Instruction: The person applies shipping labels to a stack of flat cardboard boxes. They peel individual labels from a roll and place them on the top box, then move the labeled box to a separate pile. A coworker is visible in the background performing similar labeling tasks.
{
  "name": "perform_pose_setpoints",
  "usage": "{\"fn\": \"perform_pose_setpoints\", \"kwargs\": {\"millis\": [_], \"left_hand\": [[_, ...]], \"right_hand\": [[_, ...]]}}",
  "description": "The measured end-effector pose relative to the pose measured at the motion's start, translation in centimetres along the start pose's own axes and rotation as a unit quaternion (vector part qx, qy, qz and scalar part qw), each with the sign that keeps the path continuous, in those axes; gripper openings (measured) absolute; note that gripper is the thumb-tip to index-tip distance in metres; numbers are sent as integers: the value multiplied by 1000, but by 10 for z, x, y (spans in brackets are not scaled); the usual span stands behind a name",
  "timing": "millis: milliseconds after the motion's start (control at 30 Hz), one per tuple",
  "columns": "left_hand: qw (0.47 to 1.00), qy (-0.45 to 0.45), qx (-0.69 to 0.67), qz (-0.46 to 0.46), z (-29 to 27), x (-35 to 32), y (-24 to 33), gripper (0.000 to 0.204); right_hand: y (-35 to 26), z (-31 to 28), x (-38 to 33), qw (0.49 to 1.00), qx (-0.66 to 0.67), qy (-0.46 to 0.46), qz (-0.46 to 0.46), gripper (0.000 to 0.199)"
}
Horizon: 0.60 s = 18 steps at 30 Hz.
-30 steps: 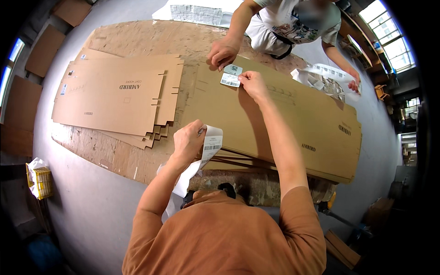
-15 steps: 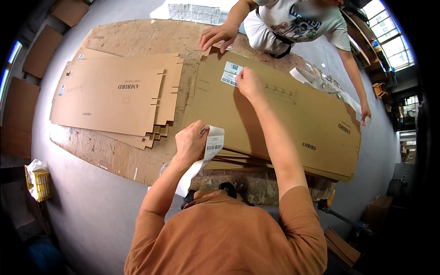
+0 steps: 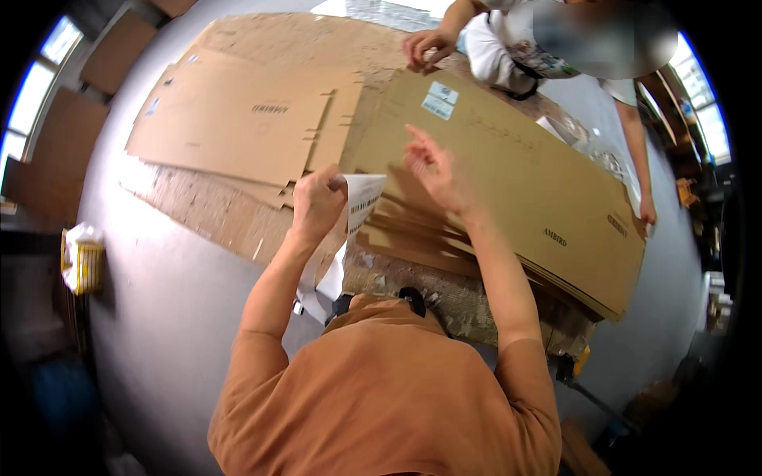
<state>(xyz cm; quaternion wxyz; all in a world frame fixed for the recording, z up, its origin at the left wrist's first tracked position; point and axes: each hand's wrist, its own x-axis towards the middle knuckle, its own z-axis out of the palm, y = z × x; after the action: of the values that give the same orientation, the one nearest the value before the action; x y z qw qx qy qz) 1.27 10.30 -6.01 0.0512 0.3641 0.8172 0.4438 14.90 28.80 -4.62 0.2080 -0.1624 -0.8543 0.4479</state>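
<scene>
Left of cartons, basket: plastic, seemingly.

Orange-brown, that's your shirt; white with black bars, your label strip; tan with dark print, the cartons; yellow, that basket

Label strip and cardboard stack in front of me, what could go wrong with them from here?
The label strip hangs loose below your left hand, so it might snag or crease. The cardboard stack has uneven layers at its near edge, so a bump from your right hand could perhaps shift them.
</scene>
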Motion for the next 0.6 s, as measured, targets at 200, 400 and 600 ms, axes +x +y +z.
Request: {"fn": "perform_pose_setpoints", "kwargs": {"millis": [200,400,600], "left_hand": [[995,86,42,27,-56,-35,4,18],[978,156,4,140,-93,-63,36,36],[981,-29,-190,30,-90,-82,43,16]], "right_hand": [[-67,62,-39,922,371,-77,79,34],[-103,63,-53,921,362,-138,37,27],[-110,55,-65,940,324,-106,-5,22]]}}
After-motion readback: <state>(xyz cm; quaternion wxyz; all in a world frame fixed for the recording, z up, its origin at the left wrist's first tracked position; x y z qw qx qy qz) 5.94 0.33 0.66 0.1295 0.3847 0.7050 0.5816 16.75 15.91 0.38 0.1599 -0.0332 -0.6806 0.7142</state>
